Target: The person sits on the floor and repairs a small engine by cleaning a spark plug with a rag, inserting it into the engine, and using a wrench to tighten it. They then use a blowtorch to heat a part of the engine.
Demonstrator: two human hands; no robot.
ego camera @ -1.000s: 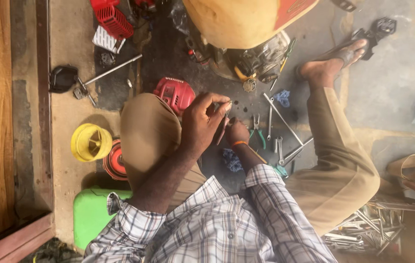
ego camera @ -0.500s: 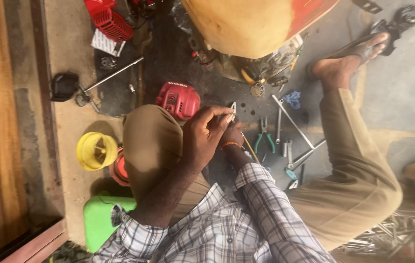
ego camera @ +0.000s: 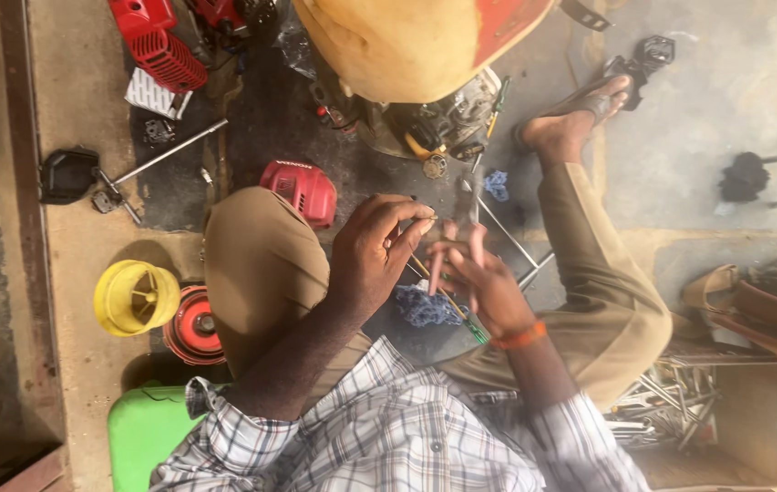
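I am sitting on a workshop floor, looking down over my checked shirt at my 2 hands, which meet between my bent knees. Ahead of both hands, the largest thing is 1 engine machine with a yellow and red tank, partly taken apart, its dark motor exposed. My left knee rises just left of my left hand; my right leg stretches away past my right hand to 1 sandalled foot.

Judging by the loose parts lying around, the stripping down looks well advanced and the fine work on a small piece is under way; I cannot tell how much is left.

Beyond my left hand lies 1 red engine cover. Further left of that hand sit 1 yellow spool and 1 red round part, with 1 green container nearer my body. To the right of my right hand, 1 cardboard box holds many metal tools, too tangled to count.

My left hand is pinched shut, fingertips together on a tiny part I cannot identify. My right hand is curled around 1 thin screwdriver with a green handle, touching my left fingertips. Just under both hands lies 1 blue rag; 1 smaller blue scrap lies beyond my right hand.
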